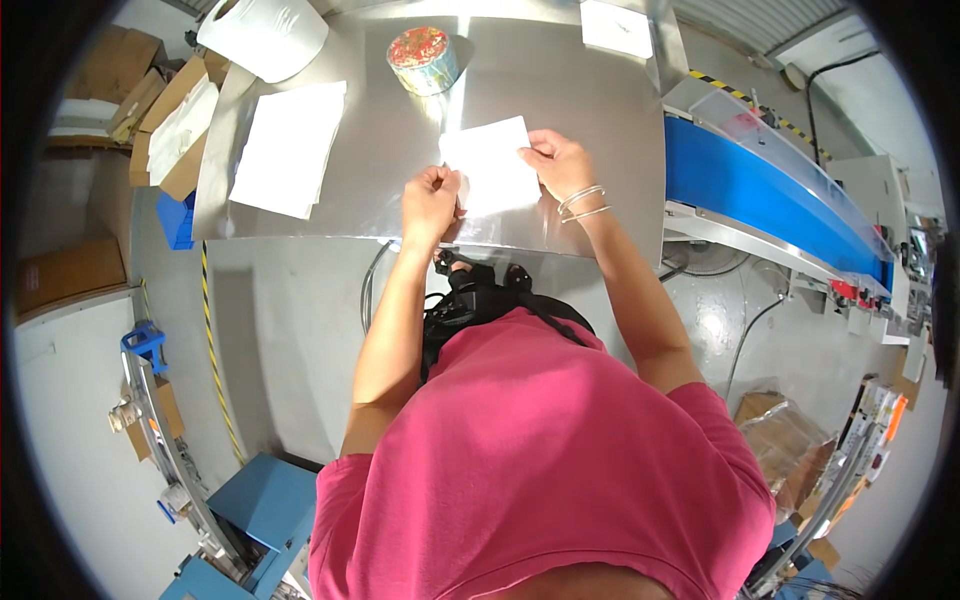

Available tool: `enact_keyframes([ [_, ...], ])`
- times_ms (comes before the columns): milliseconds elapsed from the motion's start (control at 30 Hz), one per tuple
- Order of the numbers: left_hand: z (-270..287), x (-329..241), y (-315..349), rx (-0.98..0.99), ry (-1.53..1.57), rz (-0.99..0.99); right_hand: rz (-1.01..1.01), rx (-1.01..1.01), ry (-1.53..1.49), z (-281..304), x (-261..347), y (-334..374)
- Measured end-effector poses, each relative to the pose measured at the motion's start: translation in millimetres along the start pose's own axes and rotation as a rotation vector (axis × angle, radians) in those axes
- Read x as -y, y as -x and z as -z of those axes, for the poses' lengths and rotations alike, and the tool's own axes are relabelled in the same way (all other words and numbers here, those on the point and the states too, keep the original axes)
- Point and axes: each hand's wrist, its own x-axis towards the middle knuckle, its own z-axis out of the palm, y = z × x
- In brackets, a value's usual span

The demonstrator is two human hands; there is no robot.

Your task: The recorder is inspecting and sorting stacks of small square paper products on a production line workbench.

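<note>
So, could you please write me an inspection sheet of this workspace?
Surface: metal tabletop, shiny, with bright reflections.
Job's things: white sheet between the hands; pile of white sheets at the table's left.
Clutter: large white roll at the far left, round item with a red-speckled top near the far edge, white card at the far right.
Hands: left hand pinches the sheet's left edge; right hand grips its right edge.
Cables: one dark cable hangs below the table's front edge; another curves at the right.
Surroundings: blue conveyor belt at right, opened cardboard box at left, yellow-black floor tape.
</note>
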Motion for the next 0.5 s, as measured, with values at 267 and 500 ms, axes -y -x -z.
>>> enact_keyframes([
  [267, 11, 10, -4, -0.111, -0.288, -0.211, -0.039, -0.129, 0.413, 0, 14, 2],
  [500, 30, 5, 22, 0.162, -0.351, 0.047, -0.077, 0.02, 0.669, -17, 23, -8],
])
